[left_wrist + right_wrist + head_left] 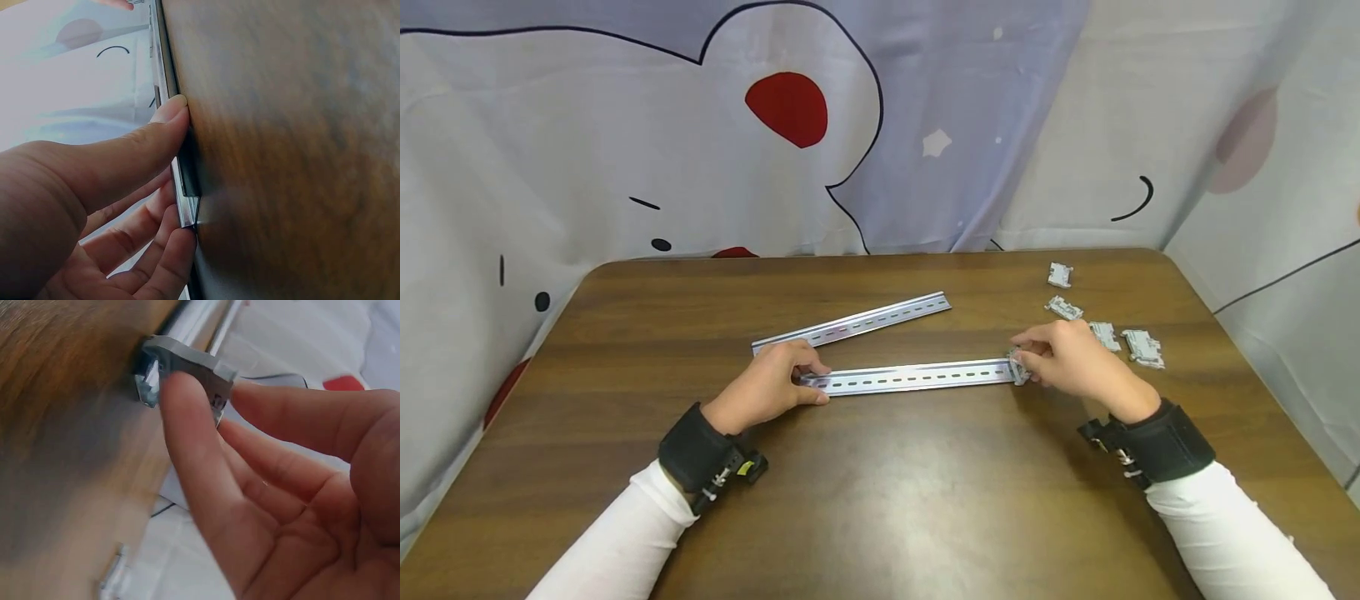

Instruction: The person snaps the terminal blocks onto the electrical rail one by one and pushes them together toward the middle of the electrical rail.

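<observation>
A slotted metal DIN rail (917, 377) lies across the table, closer to me than the other rail. At its left end my left hand (767, 383) pinches it, thumb on the near edge and fingers on the far side; the left wrist view shows the rail end (186, 211) between them. At the opposite end, my right hand (1078, 358) holds a small grey terminal block (1017, 367) between thumb and fingers. In the right wrist view that block (190, 357) sits across the rail's end; whether it is clipped on, I cannot tell.
Behind lies a second slotted rail (880, 318), set at a slant, its left end near my left hand. Several loose terminal blocks (1142, 348) are scattered on the right side of the wooden table (880, 483). A patterned curtain (970, 125) hangs behind the table.
</observation>
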The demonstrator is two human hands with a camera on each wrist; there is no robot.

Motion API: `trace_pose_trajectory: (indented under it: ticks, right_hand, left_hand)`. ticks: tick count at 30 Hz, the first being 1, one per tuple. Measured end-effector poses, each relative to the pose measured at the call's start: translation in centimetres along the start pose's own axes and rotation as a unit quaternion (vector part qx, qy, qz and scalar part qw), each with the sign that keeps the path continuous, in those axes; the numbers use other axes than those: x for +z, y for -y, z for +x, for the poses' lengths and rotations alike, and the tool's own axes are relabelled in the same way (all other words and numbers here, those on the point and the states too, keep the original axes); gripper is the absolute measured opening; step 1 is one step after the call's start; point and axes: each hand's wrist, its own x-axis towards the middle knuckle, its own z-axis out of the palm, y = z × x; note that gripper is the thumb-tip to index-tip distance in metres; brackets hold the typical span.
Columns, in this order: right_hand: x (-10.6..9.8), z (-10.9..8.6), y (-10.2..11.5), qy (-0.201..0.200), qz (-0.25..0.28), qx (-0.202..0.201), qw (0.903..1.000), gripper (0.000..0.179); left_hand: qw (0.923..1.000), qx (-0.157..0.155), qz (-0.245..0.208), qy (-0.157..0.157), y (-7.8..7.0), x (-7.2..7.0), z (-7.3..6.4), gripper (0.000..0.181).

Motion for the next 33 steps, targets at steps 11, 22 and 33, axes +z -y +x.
trace_pose_trajectory:
  ticks: [11, 22, 33]
  right_hand:
    - [-1.0, 0.2, -3.2, 0.123, 0.291, 0.100, 0.9434, 0.046]
    - [-1.0, 0.3, -4.6, 0.171, 0.357, 0.093, 0.9136, 0.054]
    - [0.1, 0.8, -4.1, 0.155, 0.385, 0.110, 0.9032, 0.056]
  left_hand:
    - [1.0000, -0.005, 0.001, 0.000, -0.1, 0.1, 0.0, 0.028]
    - [1.0000, -0.002, 0.000, 0.000, -0.1, 0.1, 0.0, 0.029]
    - [1.0000, -0.003, 0.002, 0.001, -0.2, 0.0, 0.0, 0.030]
